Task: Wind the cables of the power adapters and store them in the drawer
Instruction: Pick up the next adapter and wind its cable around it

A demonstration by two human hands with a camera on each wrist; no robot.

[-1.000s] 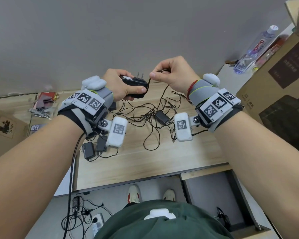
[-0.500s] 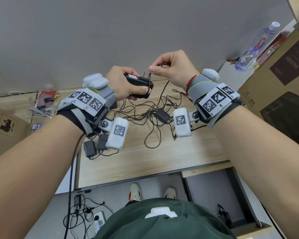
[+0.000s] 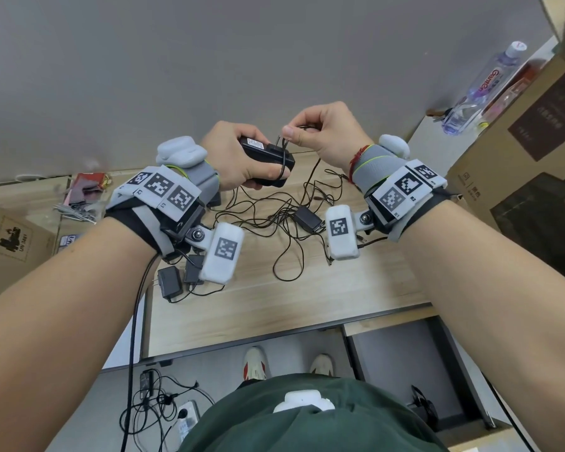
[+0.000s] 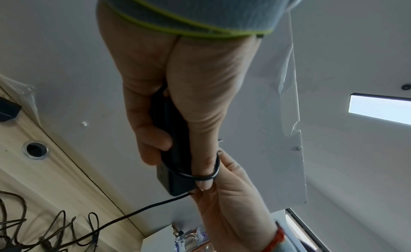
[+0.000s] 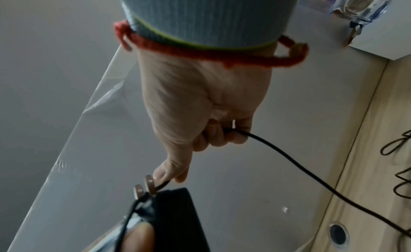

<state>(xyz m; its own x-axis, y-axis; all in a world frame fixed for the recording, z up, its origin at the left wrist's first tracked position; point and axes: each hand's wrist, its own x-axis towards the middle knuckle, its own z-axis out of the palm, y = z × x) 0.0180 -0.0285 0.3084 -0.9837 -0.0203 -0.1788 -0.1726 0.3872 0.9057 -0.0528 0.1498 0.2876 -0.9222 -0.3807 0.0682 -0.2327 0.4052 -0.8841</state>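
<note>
My left hand point(image 3: 238, 158) grips a black power adapter point(image 3: 268, 158) raised above the wooden desk point(image 3: 274, 305), its two metal prongs point(image 5: 144, 187) pointing up. My right hand point(image 3: 320, 132) pinches the adapter's thin black cable point(image 5: 289, 160) right beside the prongs. One loop of cable point(image 4: 200, 176) lies over the adapter's end and my left thumb. The rest of the cable hangs down to a tangle of cables point(image 3: 274, 220) on the desk. More black adapters lie there: one in the middle point(image 3: 307, 218), two at the left point(image 3: 169, 282).
An open drawer point(image 3: 405, 363) shows below the desk's front edge at the right. Cardboard boxes point(image 3: 535, 164) and a water bottle point(image 3: 483, 89) stand at the right. A grey wall panel rises behind the desk. A power strip and cords point(image 3: 163, 406) lie on the floor.
My right hand has carried the cable over the adapter's prong end, laying a loop around it. Both hands have risen slightly, and the adapter has tilted.
</note>
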